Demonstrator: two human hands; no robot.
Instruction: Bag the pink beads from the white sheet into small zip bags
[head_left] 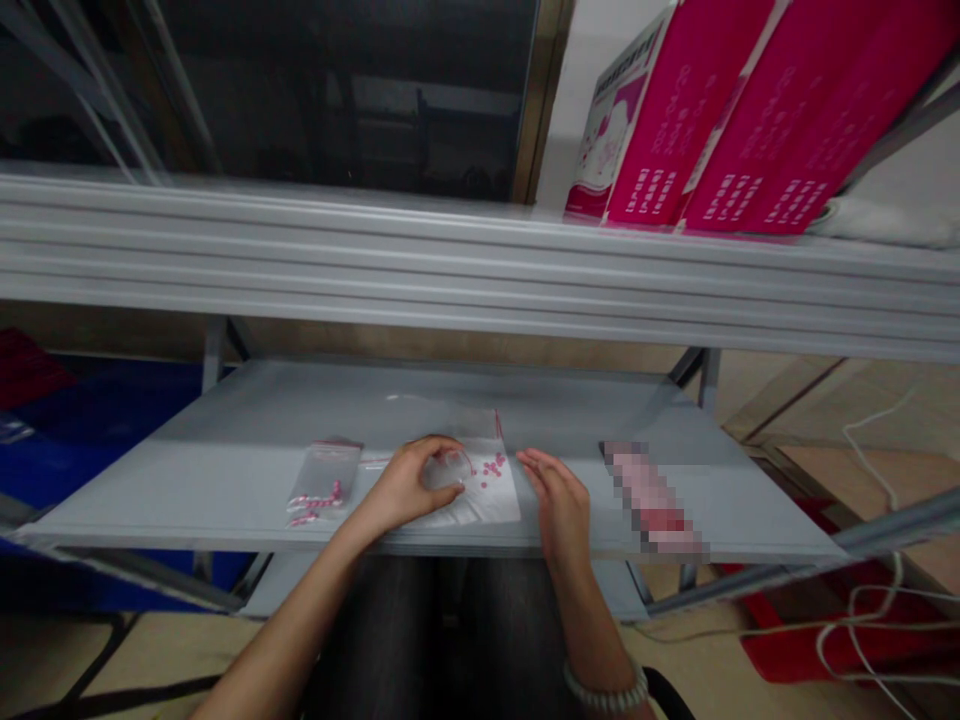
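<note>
On a grey metal shelf (247, 440) lies a white sheet (491, 495) with small pink beads (491, 467) scattered on it. My left hand (409, 485) rests on the sheet's left part, fingers curled and pinching a clear plastic bag (444, 467) next to the beads. My right hand (559, 500) lies flat beside the sheet's right edge, fingers apart, holding nothing. A second clear zip bag (324, 482) with pink beads inside lies left of my left hand.
A blurred pink strip (654, 500) lies on the shelf to the right. An upper shelf beam (480, 270) carries magenta boxes (712, 120). White cables (870, 610) trail on the floor at right; blue material (90, 420) sits at left.
</note>
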